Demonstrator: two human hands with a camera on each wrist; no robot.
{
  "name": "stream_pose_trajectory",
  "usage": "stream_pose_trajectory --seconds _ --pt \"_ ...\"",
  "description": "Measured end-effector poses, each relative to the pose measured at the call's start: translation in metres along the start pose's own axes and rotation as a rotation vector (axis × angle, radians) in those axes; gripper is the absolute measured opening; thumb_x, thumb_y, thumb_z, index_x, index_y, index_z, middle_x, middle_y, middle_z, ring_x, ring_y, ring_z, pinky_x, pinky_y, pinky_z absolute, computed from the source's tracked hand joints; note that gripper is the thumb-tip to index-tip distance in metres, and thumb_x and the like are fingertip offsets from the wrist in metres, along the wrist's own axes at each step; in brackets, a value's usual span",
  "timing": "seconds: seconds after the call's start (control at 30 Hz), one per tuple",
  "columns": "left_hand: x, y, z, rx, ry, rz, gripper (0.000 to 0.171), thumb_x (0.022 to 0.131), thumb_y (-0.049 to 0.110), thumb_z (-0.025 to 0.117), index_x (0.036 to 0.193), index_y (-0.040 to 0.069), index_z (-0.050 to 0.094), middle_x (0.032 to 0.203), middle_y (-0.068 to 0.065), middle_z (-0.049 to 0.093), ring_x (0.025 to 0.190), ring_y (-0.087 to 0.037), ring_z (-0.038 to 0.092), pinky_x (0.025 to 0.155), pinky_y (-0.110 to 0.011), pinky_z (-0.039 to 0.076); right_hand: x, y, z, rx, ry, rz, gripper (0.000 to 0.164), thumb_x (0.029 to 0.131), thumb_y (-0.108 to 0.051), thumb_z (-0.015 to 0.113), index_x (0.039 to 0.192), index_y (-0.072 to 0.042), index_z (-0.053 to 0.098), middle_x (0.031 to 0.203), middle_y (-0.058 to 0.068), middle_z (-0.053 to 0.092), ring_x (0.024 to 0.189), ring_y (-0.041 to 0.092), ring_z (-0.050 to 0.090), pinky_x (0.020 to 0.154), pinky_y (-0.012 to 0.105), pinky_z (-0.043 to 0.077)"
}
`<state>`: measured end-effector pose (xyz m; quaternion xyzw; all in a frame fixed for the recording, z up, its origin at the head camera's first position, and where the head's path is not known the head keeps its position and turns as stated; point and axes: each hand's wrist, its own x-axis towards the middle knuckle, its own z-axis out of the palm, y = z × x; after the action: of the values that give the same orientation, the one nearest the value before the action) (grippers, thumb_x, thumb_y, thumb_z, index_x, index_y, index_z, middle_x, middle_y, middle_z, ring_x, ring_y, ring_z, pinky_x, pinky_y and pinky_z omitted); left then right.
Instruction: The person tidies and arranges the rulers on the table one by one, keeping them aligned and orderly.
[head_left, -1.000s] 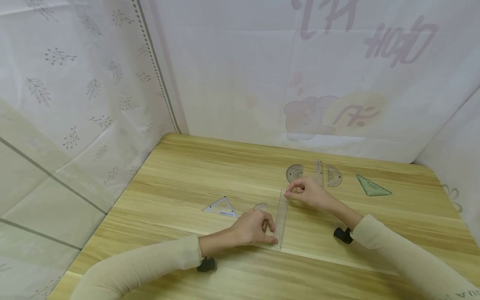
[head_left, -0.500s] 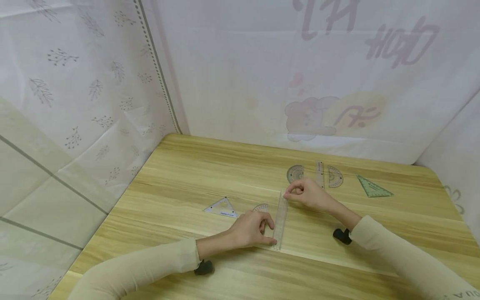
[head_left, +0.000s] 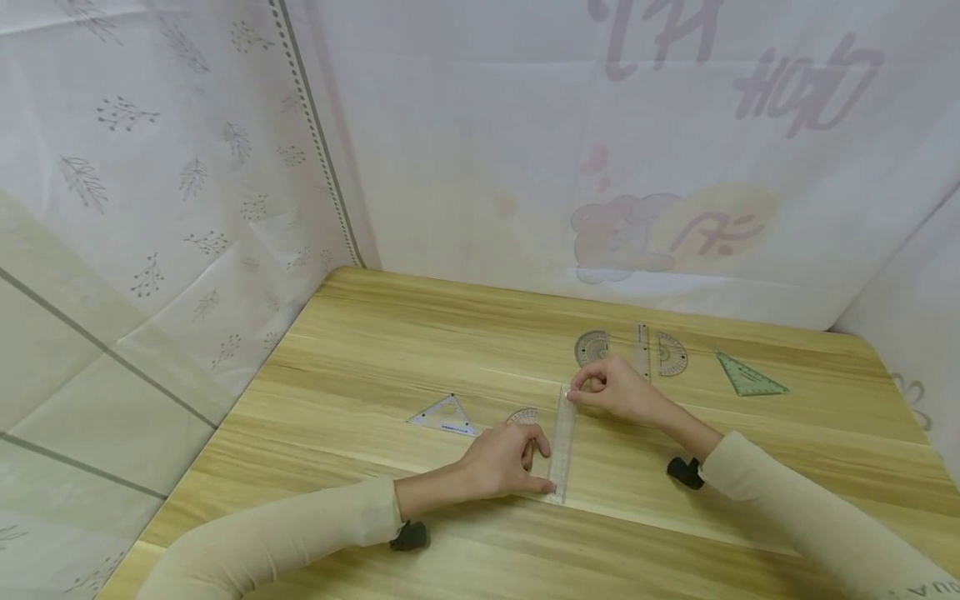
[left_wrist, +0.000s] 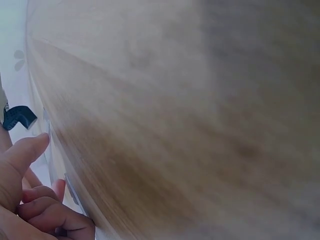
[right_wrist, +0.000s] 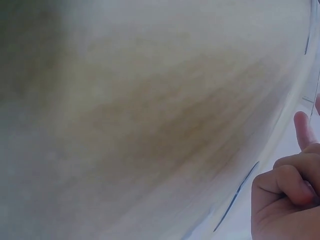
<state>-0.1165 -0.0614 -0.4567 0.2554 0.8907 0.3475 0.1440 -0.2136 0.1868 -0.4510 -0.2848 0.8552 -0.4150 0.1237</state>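
Observation:
A clear straight ruler (head_left: 564, 442) lies lengthwise on the wooden table between my hands, pointing away from me. My right hand (head_left: 617, 387) pinches its far end between thumb and index finger. At the near end, my left hand (head_left: 501, 457) holds it, thumb on the ruler and index finger bent beside its left edge. The other left fingers curl underneath, as the left wrist view shows around the thumb (left_wrist: 31, 150). Partly hidden behind my left hand is a small clear protractor (head_left: 522, 414). A clear set square (head_left: 444, 417) lies farther left.
Behind my right hand lie a dark-edged protractor (head_left: 592, 346), a short clear ruler (head_left: 642, 348) and another protractor (head_left: 672, 354). A green set square (head_left: 748, 377) is at the right. Patterned cloth (head_left: 465, 167) hangs behind the wooden table (head_left: 360, 333).
The clear ruler has slid very slightly toward me, its far end now a little nearer. Both hands have stayed almost where they were.

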Motion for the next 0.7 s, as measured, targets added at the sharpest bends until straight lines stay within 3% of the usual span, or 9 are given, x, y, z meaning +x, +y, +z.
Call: stream_pose_trajectory --seconds 0.47,0.7 --pt "-0.0002 0.0033 0.0011 0.023 -0.011 -0.006 0.037 0.077 0.029 0.093 0.099 0.013 0.068 0.065 0.012 0.05 0.051 -0.002 0.042 0.049 -0.018 0.038 0.0045 -0.0017 0.0 -0.041 -0.074 0.014 0.011 0.092 -0.022 0.079 0.091 -0.011 0.076 0.052 -0.01 0.038 0.047 0.004 0.031 0.048 0.021 0.031" --pt "0.0006 0.0035 0.0013 0.031 -0.009 0.001 0.038 0.076 0.028 0.093 0.1 0.012 0.068 0.064 0.012 0.05 0.051 -0.002 0.042 0.049 -0.018 0.038 0.0044 -0.0029 0.0012 -0.065 -0.071 0.033 0.014 0.092 -0.023 0.078 0.09 -0.009 0.075 0.052 -0.01 0.039 0.046 0.002 0.03 0.047 0.021 0.029"
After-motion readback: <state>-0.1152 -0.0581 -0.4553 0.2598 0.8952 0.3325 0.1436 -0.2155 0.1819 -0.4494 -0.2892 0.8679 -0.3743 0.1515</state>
